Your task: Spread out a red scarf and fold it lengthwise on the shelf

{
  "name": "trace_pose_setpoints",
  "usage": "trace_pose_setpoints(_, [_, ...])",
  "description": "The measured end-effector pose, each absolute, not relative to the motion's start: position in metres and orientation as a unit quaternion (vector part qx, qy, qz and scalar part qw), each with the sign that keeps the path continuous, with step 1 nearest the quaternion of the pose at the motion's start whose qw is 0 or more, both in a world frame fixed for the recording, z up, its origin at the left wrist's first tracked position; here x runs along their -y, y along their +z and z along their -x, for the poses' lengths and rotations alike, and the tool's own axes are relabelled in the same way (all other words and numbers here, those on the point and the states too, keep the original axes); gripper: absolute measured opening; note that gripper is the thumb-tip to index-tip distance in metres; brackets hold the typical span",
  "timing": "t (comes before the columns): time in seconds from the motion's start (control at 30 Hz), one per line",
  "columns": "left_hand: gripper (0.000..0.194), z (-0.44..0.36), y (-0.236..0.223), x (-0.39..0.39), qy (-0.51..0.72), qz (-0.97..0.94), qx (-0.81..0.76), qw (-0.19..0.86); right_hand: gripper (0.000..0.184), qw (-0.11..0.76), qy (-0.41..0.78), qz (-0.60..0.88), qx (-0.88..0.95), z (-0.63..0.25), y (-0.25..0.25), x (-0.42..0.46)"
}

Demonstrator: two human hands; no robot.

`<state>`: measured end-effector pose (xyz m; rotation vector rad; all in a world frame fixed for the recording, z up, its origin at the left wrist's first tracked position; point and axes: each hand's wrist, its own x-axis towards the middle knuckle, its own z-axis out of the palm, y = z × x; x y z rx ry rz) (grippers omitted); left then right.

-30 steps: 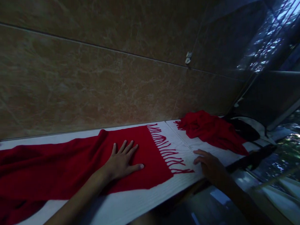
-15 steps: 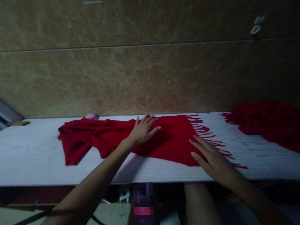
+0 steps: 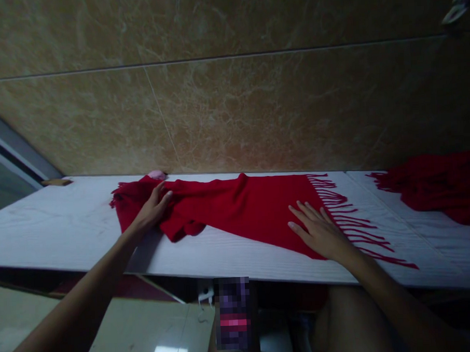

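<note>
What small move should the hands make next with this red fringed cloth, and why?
Perhaps the left hand should spread out the left end of the red cloth: that end lies bunched and folded, while the right end, where the right hand is placed, looks fairly flat.

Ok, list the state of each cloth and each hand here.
Red scarf: spread flat at its right end, rumpled and bunched at its left.
Right-end fringe: strands splayed over the white surface.
Other red cloth: crumpled.
Left hand: at the bunched end, grip unclear.
Right hand: open, palm down over the scarf.
</note>
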<state>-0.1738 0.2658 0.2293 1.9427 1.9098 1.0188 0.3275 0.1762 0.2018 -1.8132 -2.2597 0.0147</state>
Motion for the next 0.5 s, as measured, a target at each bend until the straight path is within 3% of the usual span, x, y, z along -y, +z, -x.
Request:
trace_pose_setpoints(0.17, [0.085, 0.183, 0.236, -0.261, 0.374, -0.636, -0.659, 0.147, 0.067, 0.106, 0.002, 0.621, 0.776, -0.333, 0.199, -0.175])
trace_pose_setpoints(0.3, [0.077, 0.192, 0.252, -0.244, 0.294, -0.685, -0.655, 0.124, 0.067, 0.117, -0.008, 0.616, 0.779, -0.342, 0.197, -0.175])
trace_pose_setpoints(0.5, [0.063, 0.248, 0.250, -0.229, 0.079, -0.703, -0.699, -0.107, 0.067, 0.136, -0.024, 0.593, 0.793, -0.354, 0.191, -0.175])
